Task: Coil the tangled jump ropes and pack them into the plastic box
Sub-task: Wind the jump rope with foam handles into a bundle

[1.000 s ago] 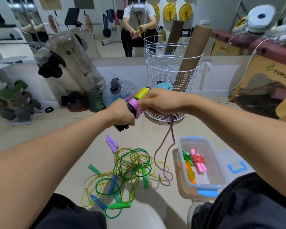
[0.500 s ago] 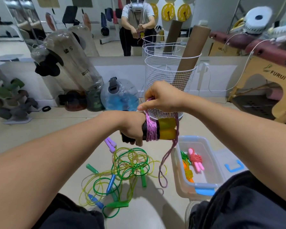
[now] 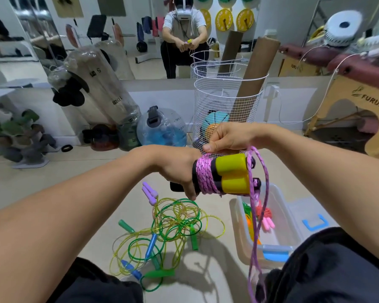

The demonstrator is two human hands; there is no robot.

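My left hand [image 3: 179,170] grips the black ends of two yellow-and-black jump rope handles [image 3: 231,174], held side by side and level. Pink cord [image 3: 204,173] is wound several times round them. My right hand [image 3: 230,138] sits just above the handles and pinches the pink cord; the loose cord [image 3: 255,232] hangs from there down past my right knee. On the floor below lies a tangle of green and yellow ropes [image 3: 173,224] with green, blue and purple handles. The clear plastic box [image 3: 278,248] at the right holds coiled ropes, one with pink handles [image 3: 267,223].
A white wire basket [image 3: 225,101] with cardboard tubes stands behind my hands. A blue water jug [image 3: 162,127] and plastic-wrapped weights [image 3: 96,88] are at the left. The box lid with a blue clip [image 3: 315,221] lies right of the box. A wooden bench [image 3: 359,106] is far right.
The handle bundle has turned from pointing away to lying level, and more pink cord is wound round it. Both hands have dropped lower and nearer to me.
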